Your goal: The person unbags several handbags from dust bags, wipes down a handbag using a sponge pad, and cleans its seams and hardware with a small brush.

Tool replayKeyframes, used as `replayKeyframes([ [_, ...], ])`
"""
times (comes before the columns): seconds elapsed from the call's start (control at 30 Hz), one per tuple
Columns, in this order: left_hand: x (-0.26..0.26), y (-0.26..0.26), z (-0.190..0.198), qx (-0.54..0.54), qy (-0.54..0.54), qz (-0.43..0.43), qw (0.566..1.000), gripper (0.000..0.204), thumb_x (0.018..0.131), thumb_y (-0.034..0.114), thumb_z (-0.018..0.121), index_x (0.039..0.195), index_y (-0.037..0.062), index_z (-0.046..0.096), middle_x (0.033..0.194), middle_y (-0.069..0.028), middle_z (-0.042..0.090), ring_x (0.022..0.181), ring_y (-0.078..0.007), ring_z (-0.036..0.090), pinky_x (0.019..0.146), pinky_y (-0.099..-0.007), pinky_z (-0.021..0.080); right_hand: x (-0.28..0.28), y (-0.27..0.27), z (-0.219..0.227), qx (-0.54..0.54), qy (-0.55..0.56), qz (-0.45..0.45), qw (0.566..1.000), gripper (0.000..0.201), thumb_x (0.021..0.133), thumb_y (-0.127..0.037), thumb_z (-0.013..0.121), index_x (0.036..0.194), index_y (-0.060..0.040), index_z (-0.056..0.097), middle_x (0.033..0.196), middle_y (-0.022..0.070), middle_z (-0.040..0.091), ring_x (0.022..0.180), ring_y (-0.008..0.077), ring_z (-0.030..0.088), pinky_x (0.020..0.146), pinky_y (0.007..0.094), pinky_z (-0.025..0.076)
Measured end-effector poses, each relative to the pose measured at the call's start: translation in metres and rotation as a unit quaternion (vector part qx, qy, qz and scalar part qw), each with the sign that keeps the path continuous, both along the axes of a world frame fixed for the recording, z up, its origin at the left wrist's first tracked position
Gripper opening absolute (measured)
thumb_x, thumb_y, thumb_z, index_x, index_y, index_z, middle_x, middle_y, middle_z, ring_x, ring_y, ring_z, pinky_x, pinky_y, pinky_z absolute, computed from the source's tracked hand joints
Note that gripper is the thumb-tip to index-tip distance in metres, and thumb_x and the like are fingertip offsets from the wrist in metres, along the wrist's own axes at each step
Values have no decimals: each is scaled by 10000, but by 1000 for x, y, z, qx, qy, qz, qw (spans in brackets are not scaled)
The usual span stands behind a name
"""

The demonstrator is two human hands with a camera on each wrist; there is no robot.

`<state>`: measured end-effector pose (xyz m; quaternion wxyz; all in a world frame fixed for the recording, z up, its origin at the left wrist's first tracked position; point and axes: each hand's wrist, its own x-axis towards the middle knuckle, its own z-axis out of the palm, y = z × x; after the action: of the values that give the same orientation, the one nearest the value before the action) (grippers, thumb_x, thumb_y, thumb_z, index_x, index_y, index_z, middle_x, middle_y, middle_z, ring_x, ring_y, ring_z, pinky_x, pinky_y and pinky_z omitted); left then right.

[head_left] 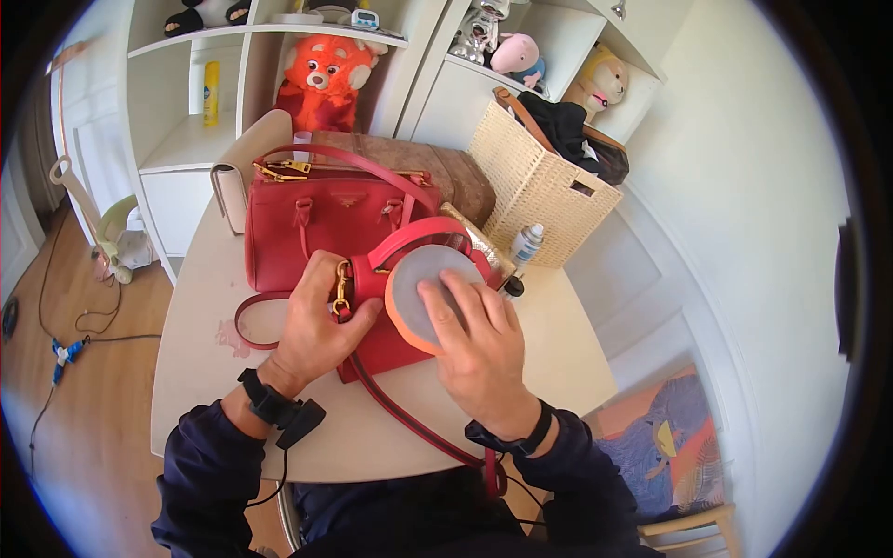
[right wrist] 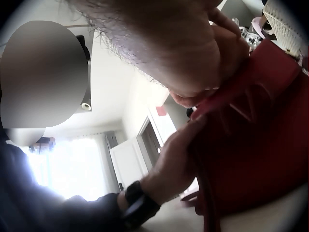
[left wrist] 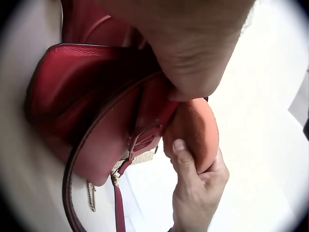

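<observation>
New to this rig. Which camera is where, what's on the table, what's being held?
There is no robot: a person works with two bare hands. The big picture comes from a camera on the head, looking forward and down; the other two come from a camera on each wrist.

The left hand grips the smaller red bag by its gold clasp. The right hand holds a round grey-and-orange pad against that bag.

Behind it on the pale table stand a larger red handbag, a woven basket and a small bottle. The wrist pictures show the bag close up, partly blocked by the hands.
</observation>
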<state>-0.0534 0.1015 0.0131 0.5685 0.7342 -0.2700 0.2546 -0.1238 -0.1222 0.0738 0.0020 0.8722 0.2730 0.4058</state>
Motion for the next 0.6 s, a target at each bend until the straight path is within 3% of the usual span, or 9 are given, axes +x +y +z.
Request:
replayKeyframes([
  [0.1,0,2,2,16,-24,-2,1000,415,846,60,848,1185,-19,622,1069,-155,592,907,-333,630,794,-405,543,-6,-3,1,3,16,9,1000,536,830,-47,718,1364,-80,718,1349,135,686,1154,322,647,939,432,522],
  [0.27,1,2,1,20,-9,3,1000,422,840,65,847,1186,-27,622,1090,-159,596,929,-345,640,808,-413,550,-35,-13,10,28,144,105,984,553,791,0,710,1338,-70,744,1351,153,699,1142,344,664,982,436,524],
  [0.4,-1,1,3,22,-29,-4,999,401,837,45,833,1169,-31,620,1090,-153,586,880,-321,610,774,-405,540,-32,-19,21,40,33,26,998,602,789,-5,702,1386,-76,730,1361,163,696,1143,370,666,995,460,521],
  [0.53,0,5,1,19,-10,-29,999,324,894,66,760,1151,-46,599,1076,-155,564,862,-296,563,779,-381,511,-17,-11,-12,10,38,9,999,564,849,-47,681,1410,-92,714,1398,156,670,1172,337,662,954,446,522],
  [0.6,1,7,0,-30,0,-54,998,246,952,87,656,1124,-68,574,1061,-154,537,870,-267,528,798,-351,474,-16,-7,-29,-10,40,27,999,550,858,-77,700,1407,-98,715,1394,151,669,1169,326,661,948,437,522],
])
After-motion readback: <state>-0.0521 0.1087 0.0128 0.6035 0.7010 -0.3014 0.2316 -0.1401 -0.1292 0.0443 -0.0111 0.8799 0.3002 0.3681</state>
